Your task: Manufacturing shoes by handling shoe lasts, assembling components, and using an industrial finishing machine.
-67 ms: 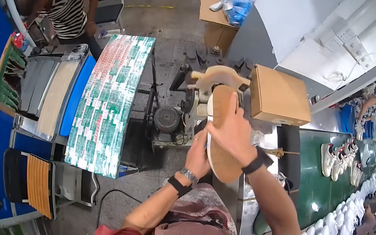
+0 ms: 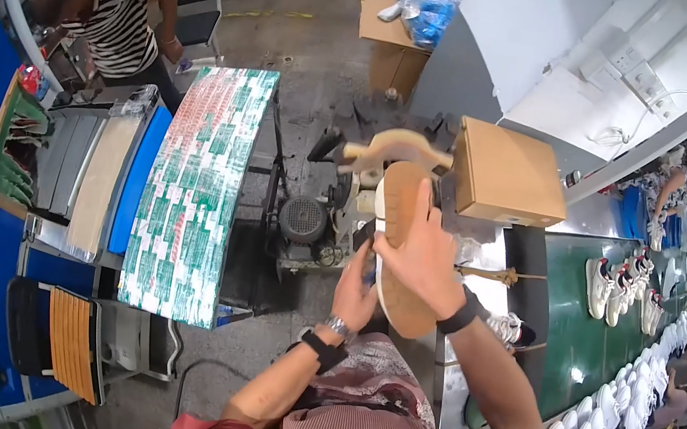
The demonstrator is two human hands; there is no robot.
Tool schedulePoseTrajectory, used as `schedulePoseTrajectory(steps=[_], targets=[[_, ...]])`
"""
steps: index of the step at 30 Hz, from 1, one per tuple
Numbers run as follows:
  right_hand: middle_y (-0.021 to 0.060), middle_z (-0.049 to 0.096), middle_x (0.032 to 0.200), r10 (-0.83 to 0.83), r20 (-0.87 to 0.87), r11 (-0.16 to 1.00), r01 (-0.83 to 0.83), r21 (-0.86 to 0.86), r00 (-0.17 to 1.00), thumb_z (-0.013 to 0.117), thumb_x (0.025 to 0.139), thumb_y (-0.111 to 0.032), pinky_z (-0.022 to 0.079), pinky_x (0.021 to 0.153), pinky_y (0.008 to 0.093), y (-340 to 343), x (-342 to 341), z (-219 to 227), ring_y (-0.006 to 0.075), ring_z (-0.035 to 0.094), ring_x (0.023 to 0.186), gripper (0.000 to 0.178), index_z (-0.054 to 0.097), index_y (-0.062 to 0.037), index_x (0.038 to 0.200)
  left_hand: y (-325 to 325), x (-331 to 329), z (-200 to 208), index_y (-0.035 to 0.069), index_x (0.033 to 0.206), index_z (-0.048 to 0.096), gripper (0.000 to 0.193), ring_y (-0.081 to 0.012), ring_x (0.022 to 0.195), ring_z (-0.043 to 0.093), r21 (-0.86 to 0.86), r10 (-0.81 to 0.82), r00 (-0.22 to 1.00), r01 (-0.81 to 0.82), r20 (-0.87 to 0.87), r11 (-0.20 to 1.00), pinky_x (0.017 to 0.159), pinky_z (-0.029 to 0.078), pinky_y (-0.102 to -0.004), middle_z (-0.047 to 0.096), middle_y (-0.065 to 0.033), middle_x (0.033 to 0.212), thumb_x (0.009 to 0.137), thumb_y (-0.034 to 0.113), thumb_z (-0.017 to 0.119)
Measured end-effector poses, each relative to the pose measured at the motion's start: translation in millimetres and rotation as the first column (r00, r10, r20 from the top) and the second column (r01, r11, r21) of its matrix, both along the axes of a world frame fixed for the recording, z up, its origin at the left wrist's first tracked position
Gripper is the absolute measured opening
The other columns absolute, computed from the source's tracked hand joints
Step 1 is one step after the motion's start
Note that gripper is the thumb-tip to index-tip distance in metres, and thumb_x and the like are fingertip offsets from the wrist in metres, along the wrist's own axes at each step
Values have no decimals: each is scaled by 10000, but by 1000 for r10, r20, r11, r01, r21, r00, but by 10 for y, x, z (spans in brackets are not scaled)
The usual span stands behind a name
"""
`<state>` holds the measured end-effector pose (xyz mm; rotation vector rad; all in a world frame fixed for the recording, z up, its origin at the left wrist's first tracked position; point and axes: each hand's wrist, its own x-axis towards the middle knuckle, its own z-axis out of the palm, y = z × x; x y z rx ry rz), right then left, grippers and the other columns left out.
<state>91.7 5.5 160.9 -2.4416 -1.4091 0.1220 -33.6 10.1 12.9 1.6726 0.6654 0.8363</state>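
Held in front of me is a shoe [image 2: 408,226] with its tan sole facing up and a thin white edge along the left side. My right hand [image 2: 423,261] lies across the sole, fingers pointing toward the far end and thumb toward the left edge. Along the shoe's left side, my left hand [image 2: 358,289] grips near a dark part of the upper; some of its fingers are hidden beneath. The shoe's far end is close to a curved cream-coloured piece [image 2: 398,151] on a machine, and I cannot tell whether they touch.
The machine's motor [image 2: 303,219] sits left of the shoe. A cardboard box [image 2: 511,175] stands to the right, near a green conveyor [image 2: 559,321] bearing several white shoes. At left is a green-and-white taped board [image 2: 196,189]; beyond it, a person in stripes [image 2: 120,19] bends forward.
The shoe's far end has drawn slightly nearer to me. My left hand has shifted a little nearer along the shoe's side. The curved cream piece looks displaced and blurred.
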Motion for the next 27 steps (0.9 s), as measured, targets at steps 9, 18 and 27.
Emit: schedulePoseTrajectory(steps=[9, 18, 27], targets=[[293, 577, 1066, 5, 6, 999, -5, 46, 1000, 764, 747, -451, 558, 739, 518, -113, -55, -95, 462, 669, 814, 1149, 131, -4, 1595, 64, 441, 66, 136, 1506, 420, 771, -303, 1263, 584, -770, 195, 745, 623, 638, 139, 1052, 492, -466, 561, -120, 1421, 997, 712, 358], [315, 558, 1173, 2, -30, 980, 4, 198, 1000, 782, 754, -445, 574, 692, 494, -318, -128, -99, 451, 674, 812, 1200, 44, -45, 1612, -20, 552, -309, 104, 1526, 393, 799, -323, 1273, 550, -758, 200, 734, 605, 650, 244, 1100, 443, -440, 509, -124, 1474, 989, 695, 415], [350, 485, 1376, 77, -160, 951, -25, 309, 984, 691, 898, -436, 556, 880, 486, -937, -371, 31, 462, 659, 1052, 1044, 42, -33, 1609, -310, 9, -41, 99, 1548, 366, 792, -320, 1322, 503, -759, 160, 743, 627, 650, 176, 1131, 397, -453, 511, -118, 1477, 1007, 677, 369]])
